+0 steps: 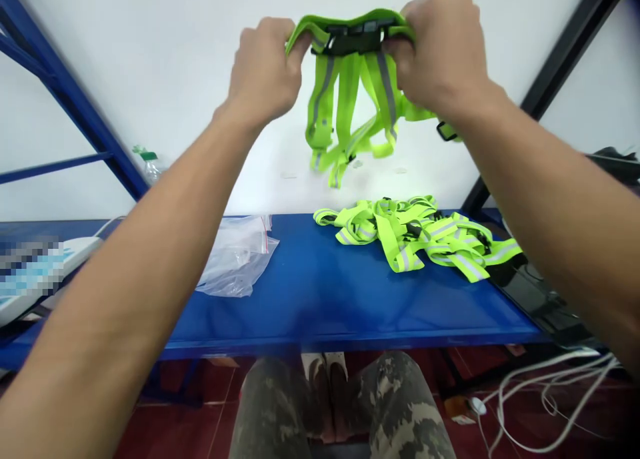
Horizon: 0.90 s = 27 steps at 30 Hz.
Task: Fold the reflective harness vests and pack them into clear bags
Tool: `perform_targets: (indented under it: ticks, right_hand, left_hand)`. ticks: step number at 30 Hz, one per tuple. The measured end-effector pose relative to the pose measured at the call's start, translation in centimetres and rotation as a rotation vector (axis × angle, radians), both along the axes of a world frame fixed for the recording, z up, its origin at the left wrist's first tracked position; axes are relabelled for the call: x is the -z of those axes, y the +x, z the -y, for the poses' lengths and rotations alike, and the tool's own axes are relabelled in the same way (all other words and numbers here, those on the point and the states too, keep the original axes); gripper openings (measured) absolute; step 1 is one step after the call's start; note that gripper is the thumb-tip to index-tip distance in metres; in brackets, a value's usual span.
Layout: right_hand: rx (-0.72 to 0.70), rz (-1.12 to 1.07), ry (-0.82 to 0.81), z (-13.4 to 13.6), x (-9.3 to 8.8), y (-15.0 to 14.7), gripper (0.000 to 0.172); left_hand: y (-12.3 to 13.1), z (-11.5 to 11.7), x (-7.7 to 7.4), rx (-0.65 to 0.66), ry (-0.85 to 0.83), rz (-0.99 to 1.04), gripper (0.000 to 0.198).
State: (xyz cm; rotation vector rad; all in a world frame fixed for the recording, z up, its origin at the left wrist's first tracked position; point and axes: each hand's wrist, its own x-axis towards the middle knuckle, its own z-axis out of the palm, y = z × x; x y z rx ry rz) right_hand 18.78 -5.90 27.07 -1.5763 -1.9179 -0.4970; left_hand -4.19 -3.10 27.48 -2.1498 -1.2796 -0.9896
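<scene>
I hold a neon-green reflective strap harness (350,105) up in the air above the blue table (320,299). My left hand (263,69) pinches its top band at the left end. My right hand (440,52) grips the band at the right, by the black buckle (353,42). Grey reflective stripes run down the hanging straps, whose loose ends dangle well above the tabletop. Both hands are closed on the harness.
A pile of more green reflective straps (423,235) lies on the table's right side. Clear plastic bags (240,255) lie at centre left. A white box (75,255) sits at far left, a plastic bottle (150,165) behind. White cables (545,395) trail on the floor at right.
</scene>
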Motion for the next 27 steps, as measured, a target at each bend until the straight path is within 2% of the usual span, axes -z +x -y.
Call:
perform_targets:
  ticks: [2,3,6,9,10,12,14,16,17,20,22,23,27]
  right_hand:
    - [0.099,0.066,0.199,0.7,2.3,0.0,0.042]
    - [0.123,0.110,0.178,1.0,4.3,0.1,0.042]
    - [0.077,0.293,-0.054,1.3,12.2,0.6,0.044]
    - [-0.040,0.454,-0.248,1.9,20.1,1.1,0.036]
    - [-0.070,0.468,-0.260,2.4,22.2,1.3,0.036]
    - [-0.104,0.415,-0.194,3.4,25.2,1.6,0.039]
    - [-0.065,0.311,-0.098,4.5,27.0,1.9,0.054]
    - [0.020,0.192,-0.071,5.3,27.8,2.1,0.066]
    - [0.056,0.146,-0.093,5.6,28.1,2.1,0.066]
    - [0.052,0.122,-0.205,6.1,28.3,1.7,0.043]
    - [-0.002,0.147,-0.232,6.1,28.2,1.3,0.035]
    - [-0.022,0.156,-0.229,6.2,28.1,1.1,0.037]
    - [-0.014,0.193,-0.154,6.4,27.6,1.4,0.055]
  left_hand:
    - [-0.6,0.8,1.9,-0.015,0.035,-0.031,0.052]
    - [-1.0,0.9,3.6,-0.020,-0.014,-0.074,0.051]
    - [-1.7,1.0,11.3,-0.051,-0.272,-0.237,0.044]
    - [-2.2,1.2,19.0,-0.024,-0.551,-0.414,0.041]
    - [-2.4,1.4,20.9,-0.035,-0.601,-0.442,0.039]
    - [-2.8,2.1,23.5,-0.022,-0.686,-0.525,0.037]
    - [-3.2,2.9,24.5,-0.033,-0.764,-0.593,0.039]
    - [-3.6,3.6,24.5,-0.049,-0.829,-0.607,0.041]
    - [-3.6,4.0,24.4,-0.046,-0.854,-0.590,0.044]
    - [-2.9,5.1,24.4,0.012,-0.885,-0.486,0.073]
    - [-2.0,5.8,25.0,0.017,-0.833,-0.400,0.093]
    - [-1.5,6.1,25.6,0.005,-0.792,-0.362,0.094]
    - [-1.1,7.0,27.9,-0.041,-0.701,-0.298,0.067]
